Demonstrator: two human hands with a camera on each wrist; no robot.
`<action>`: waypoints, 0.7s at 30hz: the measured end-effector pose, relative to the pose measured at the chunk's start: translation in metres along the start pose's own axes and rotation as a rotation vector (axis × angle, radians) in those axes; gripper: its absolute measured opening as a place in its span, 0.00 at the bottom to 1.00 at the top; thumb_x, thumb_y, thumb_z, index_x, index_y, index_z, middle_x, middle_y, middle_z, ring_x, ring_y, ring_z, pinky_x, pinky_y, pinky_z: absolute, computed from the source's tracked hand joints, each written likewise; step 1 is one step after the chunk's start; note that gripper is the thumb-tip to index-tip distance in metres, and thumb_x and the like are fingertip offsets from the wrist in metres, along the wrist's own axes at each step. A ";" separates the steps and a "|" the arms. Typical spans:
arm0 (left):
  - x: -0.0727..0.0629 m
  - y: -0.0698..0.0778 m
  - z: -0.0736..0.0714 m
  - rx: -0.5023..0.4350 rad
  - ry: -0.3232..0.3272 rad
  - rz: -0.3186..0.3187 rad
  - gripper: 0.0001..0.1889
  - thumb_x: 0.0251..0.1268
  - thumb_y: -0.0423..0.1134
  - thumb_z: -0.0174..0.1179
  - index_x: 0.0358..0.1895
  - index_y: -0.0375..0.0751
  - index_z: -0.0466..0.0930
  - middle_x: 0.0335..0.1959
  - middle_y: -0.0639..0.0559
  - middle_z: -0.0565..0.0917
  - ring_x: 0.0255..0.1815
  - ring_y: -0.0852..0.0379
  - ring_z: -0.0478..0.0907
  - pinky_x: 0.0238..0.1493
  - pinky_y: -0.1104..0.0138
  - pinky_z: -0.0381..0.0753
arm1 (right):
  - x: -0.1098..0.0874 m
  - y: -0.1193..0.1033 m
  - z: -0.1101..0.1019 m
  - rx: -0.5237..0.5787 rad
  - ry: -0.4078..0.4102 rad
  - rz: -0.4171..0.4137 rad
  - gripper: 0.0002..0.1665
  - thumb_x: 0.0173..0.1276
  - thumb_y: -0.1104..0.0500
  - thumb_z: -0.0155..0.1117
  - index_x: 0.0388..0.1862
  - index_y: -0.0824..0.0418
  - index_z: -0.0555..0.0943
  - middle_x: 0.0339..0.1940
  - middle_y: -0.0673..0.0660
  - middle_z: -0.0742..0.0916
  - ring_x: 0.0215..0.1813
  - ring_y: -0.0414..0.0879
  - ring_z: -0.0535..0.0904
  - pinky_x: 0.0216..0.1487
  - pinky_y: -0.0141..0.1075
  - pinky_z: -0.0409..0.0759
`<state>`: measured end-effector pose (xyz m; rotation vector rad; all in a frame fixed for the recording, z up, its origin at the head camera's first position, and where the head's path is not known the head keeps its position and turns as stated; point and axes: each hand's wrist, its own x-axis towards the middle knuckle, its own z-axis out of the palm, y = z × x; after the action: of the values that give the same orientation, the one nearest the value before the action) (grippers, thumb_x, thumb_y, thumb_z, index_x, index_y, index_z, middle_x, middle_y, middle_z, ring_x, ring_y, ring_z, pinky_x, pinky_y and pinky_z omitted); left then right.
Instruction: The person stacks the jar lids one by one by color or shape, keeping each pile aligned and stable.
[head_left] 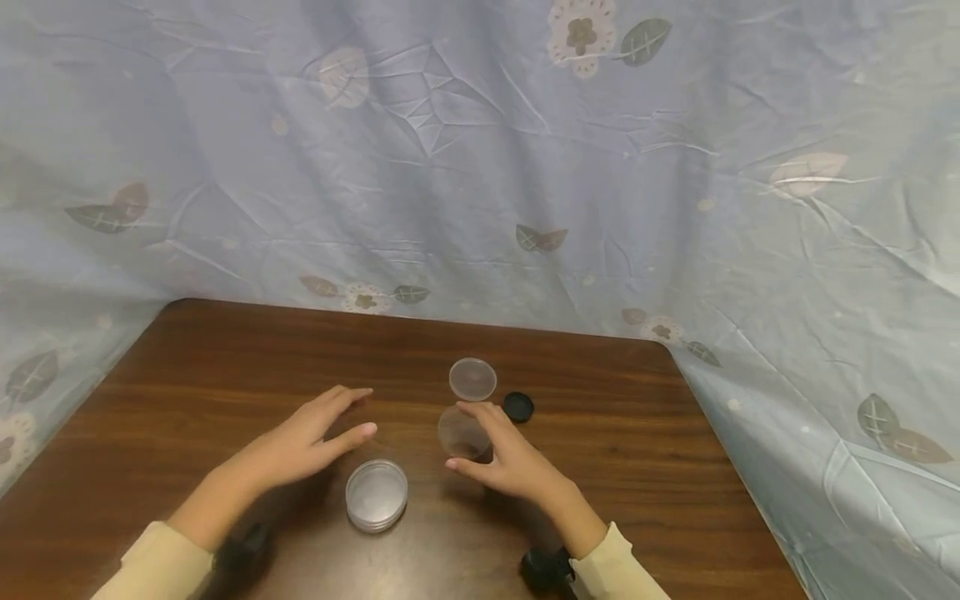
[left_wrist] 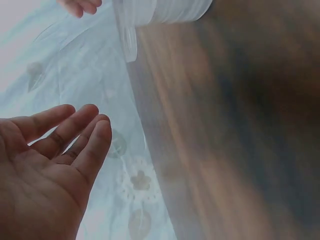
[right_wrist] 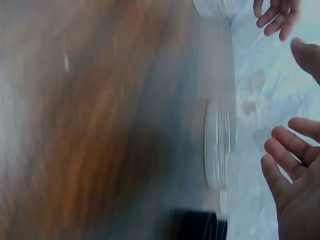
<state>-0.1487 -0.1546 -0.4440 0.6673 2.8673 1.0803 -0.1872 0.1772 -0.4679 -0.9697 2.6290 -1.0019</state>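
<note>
My left hand (head_left: pixel 303 442) hovers over the table left of a small stack of clear round dishes (head_left: pixel 377 493), its fingers relaxed and holding nothing. My right hand (head_left: pixel 513 457) is to the right of the stack, fingers loosely spread and partly covering a clear round dish (head_left: pixel 459 432) in the head view. Behind that dish lies another clear round dish (head_left: pixel 472 379). A black round cap (head_left: pixel 518 407) sits beyond the right hand's knuckles. In the right wrist view the right hand's fingers (right_wrist: pixel 287 157) are apart from the blurred clear dish (right_wrist: pixel 214 145).
Everything stands on a dark brown wooden table (head_left: pixel 615 467) with rounded far corners. A pale blue cloth (head_left: pixel 480 167) printed with leaves and flowers hangs behind it and along both sides. Black wrist straps (head_left: pixel 546 568) sit below the wrists.
</note>
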 end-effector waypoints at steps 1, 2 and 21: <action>0.006 0.000 -0.001 0.001 -0.010 -0.008 0.34 0.81 0.57 0.54 0.75 0.33 0.68 0.71 0.34 0.76 0.72 0.30 0.74 0.69 0.35 0.75 | 0.000 0.003 -0.002 -0.012 0.007 0.001 0.49 0.71 0.41 0.71 0.83 0.56 0.62 0.80 0.56 0.71 0.81 0.53 0.65 0.76 0.57 0.73; 0.013 0.000 -0.001 0.010 -0.019 -0.007 0.34 0.80 0.58 0.53 0.75 0.33 0.68 0.71 0.34 0.76 0.73 0.30 0.73 0.70 0.35 0.74 | 0.000 0.005 -0.004 -0.025 0.015 0.003 0.50 0.70 0.41 0.72 0.83 0.57 0.62 0.80 0.57 0.71 0.80 0.53 0.65 0.75 0.57 0.74; 0.108 0.015 0.022 0.077 -0.349 0.064 0.47 0.57 0.52 0.79 0.72 0.26 0.67 0.64 0.32 0.77 0.67 0.35 0.76 0.70 0.43 0.78 | 0.006 0.038 -0.013 -0.055 -0.004 0.101 0.60 0.63 0.42 0.80 0.82 0.66 0.58 0.78 0.64 0.71 0.77 0.59 0.69 0.75 0.57 0.74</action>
<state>-0.2381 -0.0882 -0.4356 0.8607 2.6119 0.7700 -0.2158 0.2016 -0.4823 -0.8389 2.6850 -0.9086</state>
